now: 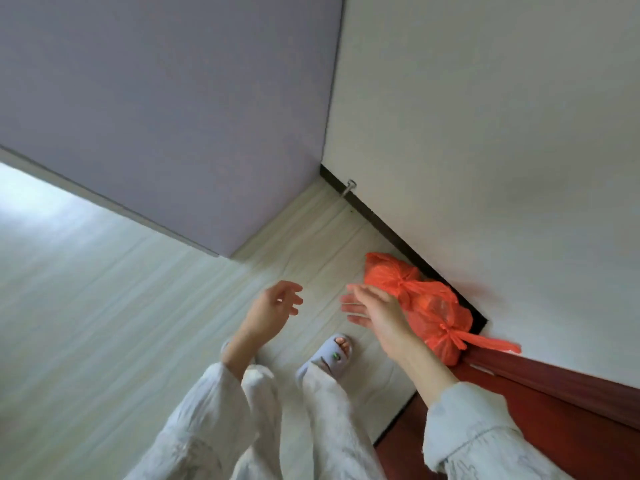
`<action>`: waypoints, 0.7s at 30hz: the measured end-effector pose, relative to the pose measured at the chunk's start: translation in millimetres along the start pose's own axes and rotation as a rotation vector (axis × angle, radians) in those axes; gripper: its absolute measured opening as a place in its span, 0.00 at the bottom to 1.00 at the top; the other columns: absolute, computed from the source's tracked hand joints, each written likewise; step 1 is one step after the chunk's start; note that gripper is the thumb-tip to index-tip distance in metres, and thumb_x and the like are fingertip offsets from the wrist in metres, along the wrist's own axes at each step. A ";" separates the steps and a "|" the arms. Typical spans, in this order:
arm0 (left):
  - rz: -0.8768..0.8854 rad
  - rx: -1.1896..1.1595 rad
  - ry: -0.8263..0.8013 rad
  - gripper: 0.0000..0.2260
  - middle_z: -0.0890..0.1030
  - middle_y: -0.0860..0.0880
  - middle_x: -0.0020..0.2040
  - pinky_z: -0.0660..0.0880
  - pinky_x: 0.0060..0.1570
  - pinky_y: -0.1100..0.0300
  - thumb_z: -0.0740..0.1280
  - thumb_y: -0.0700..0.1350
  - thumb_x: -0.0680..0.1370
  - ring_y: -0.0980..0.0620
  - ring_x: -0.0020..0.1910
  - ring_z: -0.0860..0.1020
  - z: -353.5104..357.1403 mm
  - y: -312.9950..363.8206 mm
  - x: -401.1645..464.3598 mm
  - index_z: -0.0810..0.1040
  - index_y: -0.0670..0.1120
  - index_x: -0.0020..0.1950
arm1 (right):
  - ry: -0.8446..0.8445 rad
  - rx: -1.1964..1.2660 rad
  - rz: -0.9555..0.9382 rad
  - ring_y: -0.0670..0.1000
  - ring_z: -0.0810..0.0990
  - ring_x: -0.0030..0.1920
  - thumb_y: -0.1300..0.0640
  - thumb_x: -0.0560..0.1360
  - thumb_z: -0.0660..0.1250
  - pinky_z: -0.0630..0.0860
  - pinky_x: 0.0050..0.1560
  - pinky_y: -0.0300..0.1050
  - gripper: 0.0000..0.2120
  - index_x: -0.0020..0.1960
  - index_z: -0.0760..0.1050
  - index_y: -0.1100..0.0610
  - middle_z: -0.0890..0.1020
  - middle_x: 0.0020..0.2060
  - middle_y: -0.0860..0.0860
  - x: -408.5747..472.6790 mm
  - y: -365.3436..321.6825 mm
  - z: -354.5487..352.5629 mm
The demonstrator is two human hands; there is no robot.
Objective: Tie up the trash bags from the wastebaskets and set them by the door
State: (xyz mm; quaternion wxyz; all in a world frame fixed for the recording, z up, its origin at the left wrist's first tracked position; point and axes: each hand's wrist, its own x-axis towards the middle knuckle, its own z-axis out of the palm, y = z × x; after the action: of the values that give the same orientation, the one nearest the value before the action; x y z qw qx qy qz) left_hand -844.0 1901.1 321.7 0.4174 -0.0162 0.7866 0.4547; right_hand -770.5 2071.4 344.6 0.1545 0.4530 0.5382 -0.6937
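Two knotted bags of thin orange plastic are seen on the pale plank floor [104, 306], pushed against the dark skirting board [381, 221] at the foot of the white wall [485, 133]. The farther orange bag [389, 275] lies towards the corner of the floor where a small metal door stopper [349, 188] projects; the nearer orange bag [440, 323] touches it and rests just beside the red-brown door frame [554, 393], with one loose tail of its knot trailing over that frame. Nothing is held by either hand. The left hand [273, 306] is raised over the floor with fingers loosely curled and empty, and the right hand [375, 315] is stretched flat, fingers straight, in front of the nearer bag; contact with the plastic cannot be told. A grey slipper [327, 358] and pale trouser legs [214, 427] are seen below. Both bags being tied and set down, the placing step is judged all but finished. For it to be done well, the knots would be checked for tightness, the trailing tail would be tucked clear of the frame so that it is not caught by the door, and the bags would be left leaning on the skirting so that they are not tipped over into the walkway.
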 end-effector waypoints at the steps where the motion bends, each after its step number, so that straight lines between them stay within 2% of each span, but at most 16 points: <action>1: 0.004 0.014 0.028 0.09 0.77 0.46 0.41 0.69 0.30 0.72 0.55 0.37 0.79 0.66 0.26 0.75 -17.1 -6.6 -15.8 0.73 0.46 0.49 | -0.054 -0.053 -0.007 0.50 0.79 0.38 0.60 0.79 0.57 0.74 0.40 0.40 0.08 0.46 0.75 0.56 0.80 0.39 0.53 -14.2 -1.9 18.0; 6: 0.015 -0.037 0.232 0.08 0.79 0.47 0.43 0.69 0.29 0.73 0.56 0.39 0.79 0.67 0.27 0.76 -118.8 -39.0 -94.2 0.73 0.47 0.50 | -0.269 -0.281 -0.074 0.44 0.80 0.33 0.60 0.79 0.56 0.73 0.35 0.35 0.09 0.46 0.75 0.55 0.80 0.37 0.51 -68.8 -15.4 118.2; 10: 0.023 -0.136 0.357 0.08 0.79 0.48 0.42 0.71 0.33 0.67 0.56 0.40 0.79 0.61 0.32 0.77 -202.9 -74.6 -153.9 0.74 0.49 0.48 | -0.384 -0.453 -0.176 0.38 0.79 0.28 0.59 0.79 0.56 0.73 0.34 0.32 0.08 0.50 0.74 0.57 0.80 0.36 0.50 -103.3 -24.5 214.6; 12: 0.034 -0.170 0.395 0.08 0.79 0.50 0.41 0.71 0.32 0.69 0.57 0.41 0.79 0.61 0.32 0.77 -242.4 -96.7 -183.8 0.73 0.50 0.48 | -0.431 -0.505 -0.208 0.38 0.79 0.28 0.59 0.80 0.56 0.73 0.34 0.32 0.09 0.48 0.74 0.56 0.80 0.36 0.50 -120.6 -23.0 265.2; 15: 0.032 -0.216 0.437 0.07 0.79 0.48 0.42 0.70 0.31 0.72 0.56 0.40 0.79 0.56 0.35 0.77 -300.6 -130.5 -227.6 0.73 0.48 0.49 | -0.504 -0.556 -0.226 0.39 0.80 0.29 0.59 0.80 0.56 0.73 0.35 0.35 0.10 0.44 0.75 0.54 0.80 0.36 0.50 -146.9 -17.4 342.1; 19: 0.023 -0.262 0.549 0.08 0.78 0.48 0.43 0.69 0.30 0.75 0.56 0.39 0.79 0.65 0.29 0.77 -378.0 -167.6 -266.8 0.74 0.46 0.51 | -0.593 -0.600 -0.242 0.46 0.80 0.37 0.58 0.80 0.56 0.74 0.39 0.38 0.11 0.44 0.76 0.53 0.81 0.38 0.51 -168.8 -17.6 432.8; 21: 0.034 -0.291 0.598 0.08 0.78 0.49 0.42 0.70 0.31 0.73 0.56 0.40 0.79 0.67 0.29 0.77 -414.4 -177.5 -278.5 0.74 0.46 0.51 | -0.608 -0.632 -0.260 0.48 0.80 0.39 0.58 0.80 0.56 0.75 0.40 0.39 0.11 0.45 0.76 0.54 0.82 0.39 0.51 -173.4 -24.7 471.8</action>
State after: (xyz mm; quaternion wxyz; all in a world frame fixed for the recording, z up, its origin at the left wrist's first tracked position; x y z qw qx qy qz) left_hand -856.7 1396.4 482.8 0.1536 -0.1954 0.8014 0.5441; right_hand -911.9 1614.8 502.2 0.3480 0.0883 0.7061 -0.6103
